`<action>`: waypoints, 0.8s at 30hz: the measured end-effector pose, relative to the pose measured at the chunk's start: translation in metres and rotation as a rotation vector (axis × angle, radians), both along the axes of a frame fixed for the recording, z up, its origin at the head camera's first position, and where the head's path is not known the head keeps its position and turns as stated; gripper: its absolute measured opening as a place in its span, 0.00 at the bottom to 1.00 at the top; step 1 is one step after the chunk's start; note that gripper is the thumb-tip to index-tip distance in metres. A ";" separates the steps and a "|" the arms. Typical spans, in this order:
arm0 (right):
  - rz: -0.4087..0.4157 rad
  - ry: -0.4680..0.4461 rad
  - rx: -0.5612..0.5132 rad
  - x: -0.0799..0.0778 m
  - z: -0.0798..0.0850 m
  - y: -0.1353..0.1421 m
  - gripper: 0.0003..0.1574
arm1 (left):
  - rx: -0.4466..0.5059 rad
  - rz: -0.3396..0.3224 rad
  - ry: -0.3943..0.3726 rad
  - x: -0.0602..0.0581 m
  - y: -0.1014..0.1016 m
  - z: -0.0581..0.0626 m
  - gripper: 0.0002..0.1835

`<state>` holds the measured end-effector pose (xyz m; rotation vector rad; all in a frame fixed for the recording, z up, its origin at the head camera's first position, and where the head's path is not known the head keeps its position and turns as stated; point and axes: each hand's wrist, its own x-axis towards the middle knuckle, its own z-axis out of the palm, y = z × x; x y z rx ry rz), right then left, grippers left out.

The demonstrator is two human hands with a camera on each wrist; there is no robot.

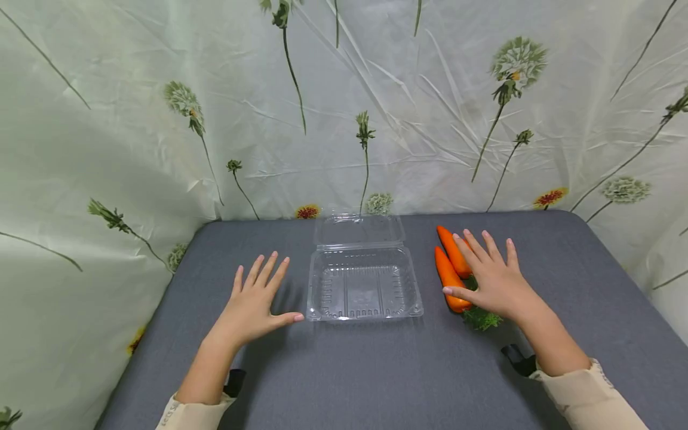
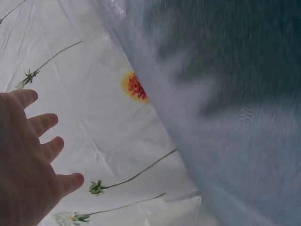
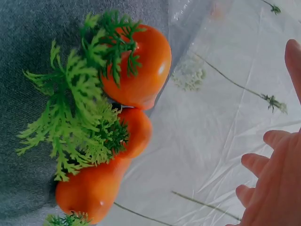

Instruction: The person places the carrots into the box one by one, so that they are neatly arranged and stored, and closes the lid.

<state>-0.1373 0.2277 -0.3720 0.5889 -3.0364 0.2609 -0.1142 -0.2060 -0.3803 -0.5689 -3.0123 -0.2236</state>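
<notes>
"Left hand [image 1: 249, 313], right hand [image 1: 493, 288]?"
"Both spread wide, gripping nothing."
"Carrots [image 1: 447, 278]?"
"On the counter [image 1: 365, 370], partly beneath the right hand, reaching out to its left; that hand is nearer. Leafy tops [image 1: 482, 319] at the near end, long axes running away and slightly left."
"And the clear box [image 1: 362, 292]?"
"Between the hands, lid [image 1: 360, 230] laid open at the far side."

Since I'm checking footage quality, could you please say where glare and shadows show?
Head: sheen on the floral sheet, glints on the container, shadow beside the left hand; left wrist: dark shadow on the table; right wrist: shiny highlights on the carrots.
</notes>
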 end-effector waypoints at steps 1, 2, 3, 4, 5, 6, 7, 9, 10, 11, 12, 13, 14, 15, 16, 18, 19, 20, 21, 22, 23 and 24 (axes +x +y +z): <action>0.000 0.004 -0.010 0.000 0.000 0.001 0.59 | 0.014 -0.001 0.005 0.000 0.001 -0.001 0.55; 0.001 0.010 -0.020 -0.001 0.000 0.002 0.59 | 0.026 -0.001 0.012 0.000 0.002 -0.002 0.55; 0.001 0.012 -0.030 -0.001 0.000 0.003 0.59 | 0.041 0.000 0.021 0.001 0.003 -0.004 0.54; 0.001 0.013 -0.042 -0.001 -0.001 0.004 0.59 | 0.058 -0.001 0.033 0.001 0.004 -0.005 0.53; 0.000 0.015 -0.054 -0.001 -0.002 0.005 0.58 | 0.079 0.000 0.045 0.002 0.006 -0.007 0.51; -0.005 0.013 -0.064 -0.001 -0.002 0.006 0.58 | 0.098 0.004 0.058 0.002 0.007 -0.009 0.50; -0.012 0.011 -0.074 -0.001 -0.002 0.007 0.58 | 0.120 0.007 0.070 0.002 0.008 -0.011 0.49; -0.028 0.008 -0.099 -0.001 -0.003 0.009 0.58 | 0.161 0.018 0.080 0.004 0.012 -0.014 0.46; -0.033 0.007 -0.116 0.000 -0.004 0.010 0.58 | 0.181 0.024 0.082 0.005 0.014 -0.016 0.45; -0.037 0.010 -0.132 0.000 -0.005 0.011 0.58 | 0.199 0.033 0.078 0.006 0.016 -0.017 0.43; -0.041 0.013 -0.149 0.000 -0.006 0.013 0.58 | 0.218 0.041 0.076 0.006 0.018 -0.019 0.42; -0.041 0.016 -0.172 0.001 -0.007 0.014 0.58 | 0.236 0.047 0.072 0.007 0.020 -0.020 0.42; -0.044 0.021 -0.193 0.001 -0.008 0.015 0.57 | 0.253 0.054 0.067 0.008 0.023 -0.021 0.41; -0.047 0.020 -0.215 0.002 -0.009 0.017 0.57 | 0.268 0.056 0.069 0.009 0.025 -0.023 0.40; -0.053 0.019 -0.233 0.002 -0.010 0.018 0.56 | 0.281 0.061 0.065 0.009 0.027 -0.024 0.39; -0.068 0.014 -0.269 0.004 -0.013 0.022 0.56 | 0.307 0.073 0.056 0.011 0.031 -0.027 0.38; -0.076 0.007 -0.287 0.005 -0.014 0.024 0.56 | 0.322 0.079 0.047 0.012 0.033 -0.028 0.38; -0.085 0.002 -0.304 0.005 -0.015 0.026 0.56 | 0.340 0.086 0.036 0.013 0.035 -0.029 0.38; -0.093 -0.005 -0.319 0.006 -0.016 0.027 0.55 | 0.360 0.092 0.022 0.014 0.037 -0.031 0.37; -0.095 -0.006 -0.331 0.006 -0.018 0.029 0.55 | 0.385 0.101 0.004 0.015 0.039 -0.032 0.37; -0.097 -0.011 -0.344 0.007 -0.019 0.031 0.55 | 0.411 0.106 -0.011 0.016 0.041 -0.033 0.36; -0.099 -0.014 -0.356 0.007 -0.020 0.032 0.54 | 0.437 0.110 -0.026 0.017 0.043 -0.035 0.36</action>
